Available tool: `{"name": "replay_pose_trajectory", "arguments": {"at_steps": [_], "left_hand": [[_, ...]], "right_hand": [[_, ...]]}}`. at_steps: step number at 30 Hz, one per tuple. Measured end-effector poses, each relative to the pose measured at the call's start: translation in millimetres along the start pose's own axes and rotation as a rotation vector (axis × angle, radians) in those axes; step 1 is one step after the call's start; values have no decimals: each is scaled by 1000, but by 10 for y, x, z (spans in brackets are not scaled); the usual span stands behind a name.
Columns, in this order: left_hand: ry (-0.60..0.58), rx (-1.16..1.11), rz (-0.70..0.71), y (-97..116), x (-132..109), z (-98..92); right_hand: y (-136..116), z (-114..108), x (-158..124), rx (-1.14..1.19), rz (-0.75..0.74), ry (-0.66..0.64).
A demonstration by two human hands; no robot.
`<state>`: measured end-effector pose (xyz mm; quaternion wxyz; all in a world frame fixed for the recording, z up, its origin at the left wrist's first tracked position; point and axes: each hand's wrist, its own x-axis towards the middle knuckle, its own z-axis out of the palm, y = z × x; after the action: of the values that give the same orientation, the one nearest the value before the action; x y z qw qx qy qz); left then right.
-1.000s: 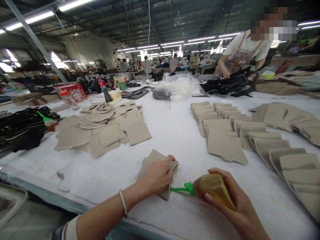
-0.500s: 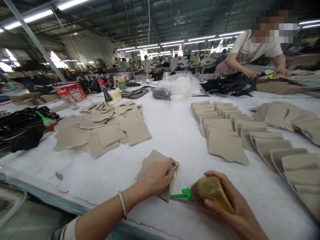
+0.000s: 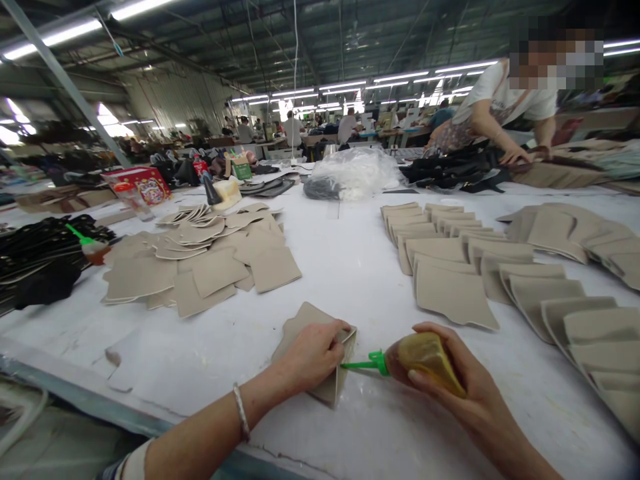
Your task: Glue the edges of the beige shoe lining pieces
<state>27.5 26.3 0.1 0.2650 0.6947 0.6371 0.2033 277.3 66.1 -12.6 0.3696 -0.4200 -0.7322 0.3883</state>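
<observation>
Under my left hand (image 3: pixel 313 357) lies a beige leather-like panel (image 3: pixel 306 320); the fingers are closed on its right edge, which is lifted and folded back. My right hand (image 3: pixel 460 380) is wrapped round a glue bottle (image 3: pixel 425 360) of clear plastic with amber liquid inside. The bottle lies tilted nearly level. Its thin green nozzle (image 3: pixel 363 363) points left, the tip at the folded edge close to my left fingers. Whether liquid is coming out I cannot tell.
Loose beige panels (image 3: pixel 220 267) lie heaped at left; overlapping rows of panels (image 3: pixel 450 280) spread at right. A second green-tipped bottle (image 3: pixel 93 247) stands by black pieces (image 3: pixel 40 267). Clear plastic wrapping (image 3: pixel 357 173) sits farther back. A co-worker (image 3: pixel 500 113) leans over the far right.
The nozzle tip has moved up along the panel's folded edge, away from its lower corner, as my right hand rose slightly. My left hand stays on the panel. The co-worker's hands have shifted.
</observation>
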Motion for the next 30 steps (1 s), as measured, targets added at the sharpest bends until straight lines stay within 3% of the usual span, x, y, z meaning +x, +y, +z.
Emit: {"name": "replay_pose_trajectory", "arguments": {"at_steps": [6, 14, 21, 30], "left_hand": [[-8, 16, -16, 22, 6, -16], [3, 13, -14, 5, -4, -3], [-7, 11, -32, 39, -13, -19], [-5, 36, -49, 59, -19, -18]], "right_hand": [[-12, -9, 120, -87, -39, 163], [-66, 19, -27, -20, 28, 50], [-194, 65, -154, 60, 101, 85], [-167, 66, -184, 24, 116, 161]]}}
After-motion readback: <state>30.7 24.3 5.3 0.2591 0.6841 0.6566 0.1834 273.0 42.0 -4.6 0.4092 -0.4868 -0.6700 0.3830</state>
